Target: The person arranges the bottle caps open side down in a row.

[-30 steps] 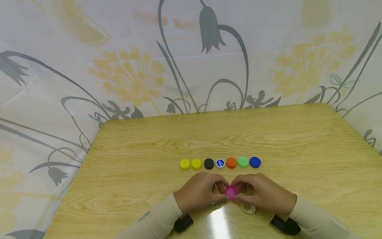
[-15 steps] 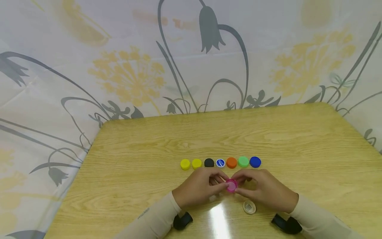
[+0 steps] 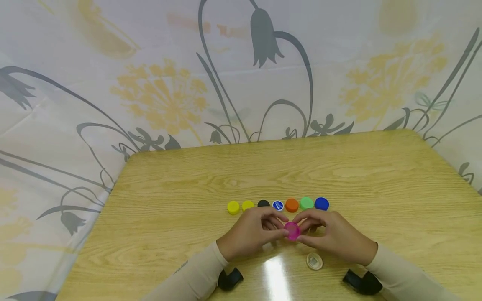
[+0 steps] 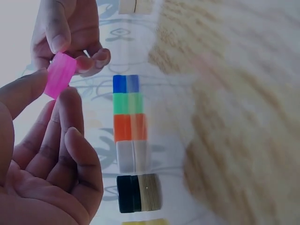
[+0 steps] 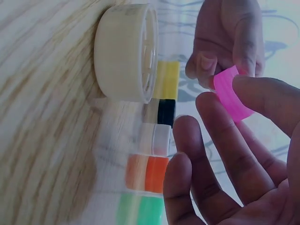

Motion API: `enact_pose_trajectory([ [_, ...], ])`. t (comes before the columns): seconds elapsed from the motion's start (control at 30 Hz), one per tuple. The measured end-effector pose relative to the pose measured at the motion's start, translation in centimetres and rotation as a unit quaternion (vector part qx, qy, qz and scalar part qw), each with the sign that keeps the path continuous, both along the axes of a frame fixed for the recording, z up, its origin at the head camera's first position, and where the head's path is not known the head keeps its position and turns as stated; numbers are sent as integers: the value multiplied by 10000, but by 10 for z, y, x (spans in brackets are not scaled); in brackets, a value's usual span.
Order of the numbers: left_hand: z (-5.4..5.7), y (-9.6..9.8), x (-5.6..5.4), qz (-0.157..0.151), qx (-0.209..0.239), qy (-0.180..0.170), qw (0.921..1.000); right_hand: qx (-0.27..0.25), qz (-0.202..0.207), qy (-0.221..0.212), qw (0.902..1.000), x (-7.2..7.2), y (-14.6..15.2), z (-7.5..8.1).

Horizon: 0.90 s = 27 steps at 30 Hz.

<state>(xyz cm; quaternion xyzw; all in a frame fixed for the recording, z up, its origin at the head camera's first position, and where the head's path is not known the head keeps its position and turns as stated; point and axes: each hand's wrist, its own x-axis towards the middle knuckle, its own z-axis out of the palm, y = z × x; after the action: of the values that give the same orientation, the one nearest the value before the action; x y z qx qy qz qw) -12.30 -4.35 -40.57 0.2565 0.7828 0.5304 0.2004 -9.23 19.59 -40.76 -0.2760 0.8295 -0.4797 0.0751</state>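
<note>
A small pink bottle cap (image 3: 292, 231) is held up off the table between both hands; it also shows in the left wrist view as a pink cap (image 4: 61, 75) seen side-on. The left hand (image 3: 251, 232) pinches its left side between thumb and fingers. From the other side the right hand (image 3: 331, 236) pinches it too, thumb near the bottom. Behind the hands runs a row of caps: two yellow caps (image 3: 233, 207), a black cap (image 3: 263, 203) partly hidden by the left hand, a white-and-blue cap (image 3: 278, 205), an orange cap (image 3: 291, 205), a green cap (image 3: 306, 203) and a blue cap (image 3: 321, 204).
A cream-coloured cap (image 3: 314, 261) lies on the wooden table (image 3: 169, 188) just below the right hand. Black wrist straps (image 3: 230, 279) show under both forearms. A flower-patterned cloth (image 3: 241, 83) hangs behind the table and at its sides.
Both hands have moved a little forward and up with the pink cap, toward the row. The cream cap, half covered by the right hand earlier, is now fully visible; the left hand now partly covers the black cap.
</note>
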Motion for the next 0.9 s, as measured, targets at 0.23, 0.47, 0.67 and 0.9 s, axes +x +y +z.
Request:
enact_pose_trajectory([
  [0.23,2,-1,0,-52,9,107,9999,-45,58,-452,9989,1,2,2],
  [0.47,2,-1,0,-106,-95,370,9992,-164,119,-457,9988,1,0,2],
  [0.67,4,-2,1,-172,-200,502,9984,-173,166,-482,9985,0,1,3],
  [0.9,5,-1,2,-323,-393,654,9966,-182,79,-476,9987,2,0,3],
])
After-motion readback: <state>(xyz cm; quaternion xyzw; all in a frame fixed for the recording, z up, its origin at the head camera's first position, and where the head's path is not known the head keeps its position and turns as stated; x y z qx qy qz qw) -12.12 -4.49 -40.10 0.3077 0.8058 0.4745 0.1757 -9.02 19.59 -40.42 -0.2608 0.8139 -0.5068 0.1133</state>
